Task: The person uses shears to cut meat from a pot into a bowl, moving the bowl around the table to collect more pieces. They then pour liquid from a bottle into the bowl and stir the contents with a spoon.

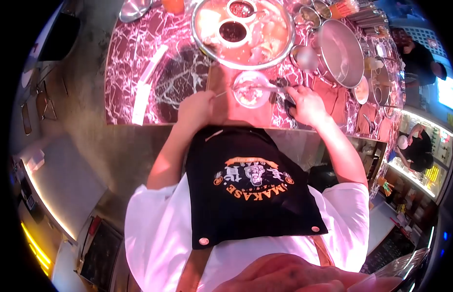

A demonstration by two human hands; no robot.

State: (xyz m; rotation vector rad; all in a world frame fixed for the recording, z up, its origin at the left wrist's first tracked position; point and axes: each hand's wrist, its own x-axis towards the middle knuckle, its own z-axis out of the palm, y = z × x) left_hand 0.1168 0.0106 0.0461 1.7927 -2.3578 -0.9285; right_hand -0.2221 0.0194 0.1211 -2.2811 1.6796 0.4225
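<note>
A small white bowl [251, 89] with pale and reddish food stands near the front edge of the marble-patterned counter. To its left, my left hand [196, 107] is closed on a thin stick-like utensil [221, 94] that points at the bowl. My right hand [308, 105] grips a metal utensil [270, 88], its flat end reaching over the bowl's right rim; glare blurs its exact kind. Something black [289, 108] shows beneath the right fingers. Beyond the bowl lies a big round metal-rimmed platter [221, 60] of food, holding two bowls of dark red sauce [233, 31].
A wide steel pot [339, 53] is at the back right, with small metal cups [310, 16] behind it. Brown napkins [333, 103] and a small plate [361, 90] lie to the right. Two people [421, 58] are at the far right.
</note>
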